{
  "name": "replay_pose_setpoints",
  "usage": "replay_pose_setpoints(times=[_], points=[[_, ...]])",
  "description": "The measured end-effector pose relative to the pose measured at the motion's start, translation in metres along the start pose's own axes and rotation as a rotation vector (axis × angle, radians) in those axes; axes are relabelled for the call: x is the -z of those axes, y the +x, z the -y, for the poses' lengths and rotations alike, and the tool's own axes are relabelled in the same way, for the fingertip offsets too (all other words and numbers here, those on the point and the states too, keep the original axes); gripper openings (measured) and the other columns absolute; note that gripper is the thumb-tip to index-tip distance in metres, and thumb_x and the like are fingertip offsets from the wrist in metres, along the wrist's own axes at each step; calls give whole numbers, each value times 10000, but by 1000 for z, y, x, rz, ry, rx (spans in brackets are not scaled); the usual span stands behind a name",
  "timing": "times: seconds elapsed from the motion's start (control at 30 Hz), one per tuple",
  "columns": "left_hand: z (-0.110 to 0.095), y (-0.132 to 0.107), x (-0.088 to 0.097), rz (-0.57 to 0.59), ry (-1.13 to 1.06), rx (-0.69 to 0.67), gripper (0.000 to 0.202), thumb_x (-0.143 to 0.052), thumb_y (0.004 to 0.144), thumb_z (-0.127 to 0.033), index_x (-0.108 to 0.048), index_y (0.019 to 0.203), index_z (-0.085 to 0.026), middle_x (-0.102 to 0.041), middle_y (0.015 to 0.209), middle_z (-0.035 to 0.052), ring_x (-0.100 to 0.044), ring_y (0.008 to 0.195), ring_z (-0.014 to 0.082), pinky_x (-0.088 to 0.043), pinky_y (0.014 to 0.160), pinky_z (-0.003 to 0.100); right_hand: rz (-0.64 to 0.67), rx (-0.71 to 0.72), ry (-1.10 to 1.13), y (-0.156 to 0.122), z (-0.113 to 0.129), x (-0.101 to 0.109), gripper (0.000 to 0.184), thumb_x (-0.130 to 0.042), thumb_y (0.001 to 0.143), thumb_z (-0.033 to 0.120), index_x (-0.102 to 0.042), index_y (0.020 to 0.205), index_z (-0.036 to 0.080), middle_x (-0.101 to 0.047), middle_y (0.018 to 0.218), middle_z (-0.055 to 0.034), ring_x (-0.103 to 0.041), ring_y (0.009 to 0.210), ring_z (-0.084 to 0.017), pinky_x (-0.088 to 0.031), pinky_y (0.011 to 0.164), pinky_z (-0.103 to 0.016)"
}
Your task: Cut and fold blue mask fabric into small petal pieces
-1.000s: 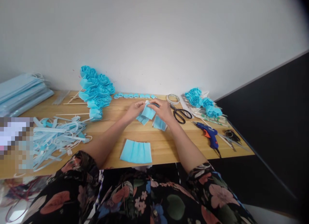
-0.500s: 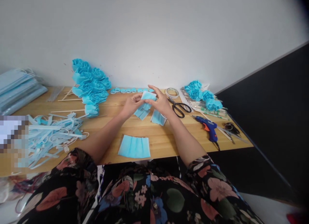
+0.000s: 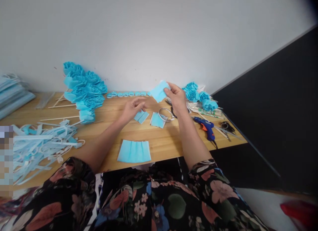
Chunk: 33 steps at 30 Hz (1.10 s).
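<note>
My right hand (image 3: 177, 96) pinches a light-blue piece of mask fabric (image 3: 158, 91) by its right edge, raised above the back of the table. To its left, my left hand (image 3: 134, 108) holds nothing, its fingers loosely bent and apart. Just beyond those fingers lies a small folded blue piece (image 3: 141, 117). Another blue piece (image 3: 157, 120) rests beside it, partly covered by a pale bangle (image 3: 166, 115) at my right wrist. Nearer the front edge, a larger pleated blue piece (image 3: 134, 151) lies flat. Black scissors are mostly hidden behind my right hand.
Blue fabric flowers (image 3: 85, 86) stand at left, above cut mask strips (image 3: 47, 148) and stacked masks (image 3: 13, 95). Small blue rolls (image 3: 125, 94) line the wall. At right are more flowers (image 3: 210, 104), a blue glue gun (image 3: 207, 126) and wrapped sticks (image 3: 206, 110).
My hands have parted. The right has carried the blue fabric piece up and right; the left has let go of it and moved slightly left. The view has shifted a little.
</note>
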<state>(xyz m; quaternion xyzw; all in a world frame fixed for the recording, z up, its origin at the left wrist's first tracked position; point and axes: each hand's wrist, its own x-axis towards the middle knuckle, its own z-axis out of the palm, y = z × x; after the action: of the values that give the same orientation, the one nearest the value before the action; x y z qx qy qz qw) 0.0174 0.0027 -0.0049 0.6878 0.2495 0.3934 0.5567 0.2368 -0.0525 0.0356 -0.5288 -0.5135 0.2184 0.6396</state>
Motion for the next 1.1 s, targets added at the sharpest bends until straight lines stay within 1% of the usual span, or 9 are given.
replay_pose_setpoints(times=[0.17, 0.27, 0.37, 0.47, 0.57, 0.73, 0.87, 0.97, 1.1], points=[[-9, -7, -8, 188, 10, 38, 487, -657, 837, -559, -689, 1039, -117, -763, 889, 108, -690, 729, 164, -527, 682, 275, 128, -88, 70, -17, 20, 27, 615, -792, 705, 582, -692, 1210, 247, -744, 1080, -38, -693, 969, -220, -584, 859, -372], [-18, -11, -10, 213, -56, 52, 605, -532, 911, -604, -622, 1260, -119, -747, 1021, 136, -702, 829, 191, -533, 701, 289, 277, -199, 83, -37, 17, 23, 612, -840, 665, 529, -699, 1183, 236, -752, 1050, -32, -698, 916, -207, -582, 836, -355], [-20, -12, -13, 230, -78, 97, 662, -656, 858, -459, -492, 1424, -157, -722, 890, 62, -659, 730, 154, -500, 641, 255, 395, -263, 14, -52, 7, 12, 605, -798, 717, 500, -671, 1228, 202, -756, 978, -40, -690, 830, -193, -569, 778, -342], [-15, -11, -16, 217, 2, 125, 625, -693, 780, -258, -536, 1373, -138, -581, 636, -44, -509, 536, 91, -391, 529, 210, 399, -193, -206, -59, 6, 15, 546, -694, 823, 447, -638, 1289, 167, -752, 984, -65, -686, 841, -203, -548, 788, -350], [-11, -8, -14, 142, 42, 140, 575, -635, 771, -194, -561, 1336, -118, -491, 580, -71, -450, 512, 85, -357, 508, 209, 339, -56, -590, -65, 13, 38, 403, -590, 912, 361, -664, 1261, 172, -742, 1109, -98, -682, 989, -242, -513, 894, -385], [-12, -6, -8, 94, 47, 144, 561, -610, 779, -191, -549, 1329, -102, -470, 579, -72, -452, 528, 88, -376, 518, 205, 524, 150, -977, -86, 6, 62, 238, -651, 889, 279, -736, 1097, 200, -734, 1147, -115, -639, 1099, -281, -463, 979, -421], [-15, -8, -9, 112, 41, 159, 541, -623, 784, -227, -558, 1307, -110, -488, 582, -68, -462, 519, 89, -402, 518, 206, 494, 180, -867, -93, -7, 55, 104, -639, 888, 241, -729, 857, 199, -749, 1085, -101, -644, 1039, -255, -436, 1001, -435], [-14, -6, -13, 146, 43, 184, 543, -629, 789, -256, -559, 1308, -114, -505, 574, -65, -500, 509, 99, -420, 521, 216, 282, 19, -596, -84, -6, 60, 156, -628, 894, 338, -701, 852, 207, -751, 969, -72, -653, 934, -229, -475, 931, -411], [-9, 0, -23, 220, 111, 203, 548, -604, 821, -279, -561, 1339, -105, -504, 543, -58, -516, 491, 119, -425, 516, 233, -13, -218, 10, -67, 3, 79, 303, -689, 820, 525, -643, 865, 229, -747, 946, -30, -684, 930, -189, -515, 930, -370]])
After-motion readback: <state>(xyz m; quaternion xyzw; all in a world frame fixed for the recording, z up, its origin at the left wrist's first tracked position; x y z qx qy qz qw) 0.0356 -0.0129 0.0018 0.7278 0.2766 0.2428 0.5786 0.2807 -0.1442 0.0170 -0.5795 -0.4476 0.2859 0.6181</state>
